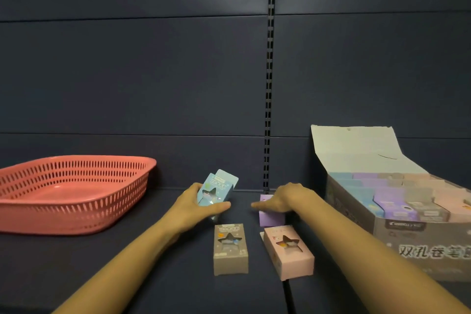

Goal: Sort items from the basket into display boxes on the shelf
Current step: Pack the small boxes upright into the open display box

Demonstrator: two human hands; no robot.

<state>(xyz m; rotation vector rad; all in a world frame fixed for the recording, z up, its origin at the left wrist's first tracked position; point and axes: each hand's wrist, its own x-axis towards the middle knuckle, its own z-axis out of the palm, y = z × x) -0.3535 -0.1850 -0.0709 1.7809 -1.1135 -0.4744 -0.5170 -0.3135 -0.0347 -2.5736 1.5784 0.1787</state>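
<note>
My left hand point(196, 205) grips a light blue item box point(216, 190) with a star window, tilted up off the shelf. My right hand point(283, 199) lies flat, fingers stretched left, on a purple item box point(270, 216) that rests on the shelf. A grey item box point(230, 248) and a pink item box point(288, 252) lie on the shelf nearer to me. The pink basket point(74, 214) stands at the left with nothing visible in it. The open grey display box point(418, 234) at the right holds rows of blue, purple, grey and pink boxes.
The dark shelf board point(127, 262) runs under everything, with a seam near the pink box. A dark back panel with a slotted upright point(267, 84) rises behind. The display box's white lid flap point(356, 148) stands open against the back panel.
</note>
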